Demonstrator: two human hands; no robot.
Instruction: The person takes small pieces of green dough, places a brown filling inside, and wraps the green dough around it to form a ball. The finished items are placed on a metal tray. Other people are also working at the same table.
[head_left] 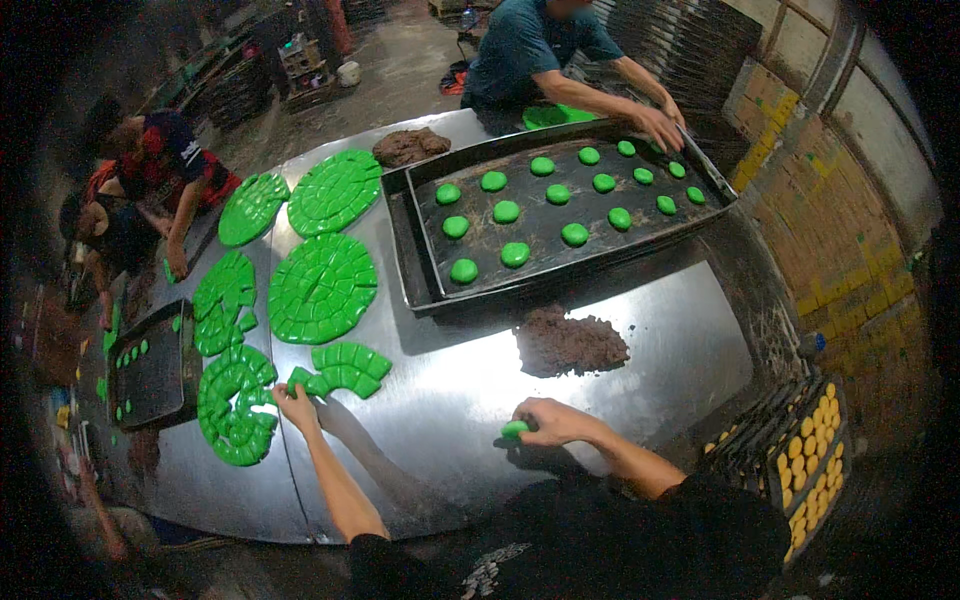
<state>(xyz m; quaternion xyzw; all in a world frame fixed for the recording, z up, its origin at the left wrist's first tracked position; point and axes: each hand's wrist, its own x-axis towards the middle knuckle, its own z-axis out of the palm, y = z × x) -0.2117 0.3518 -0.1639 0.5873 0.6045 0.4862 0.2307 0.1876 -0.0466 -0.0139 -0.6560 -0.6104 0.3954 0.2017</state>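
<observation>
My left hand reaches to the scored green dough on the metal table, its fingers closed on a small piece of green dough. That piece sits beside a curved remnant of a scored dough disc and a broken, ring-like dough disc. Nearer to me on the right, my right hand grips a rounded green dough ball just over the table. Beyond it lies a crumbly brown mound of filling. My fingertips are partly hidden on both hands.
A large black baking tray with rows of green dough balls stands beyond the filling; a co-worker's hands touch its far right end. More scored green discs and a brown lump lie left. Stacked trays of yellow rounds stand at right.
</observation>
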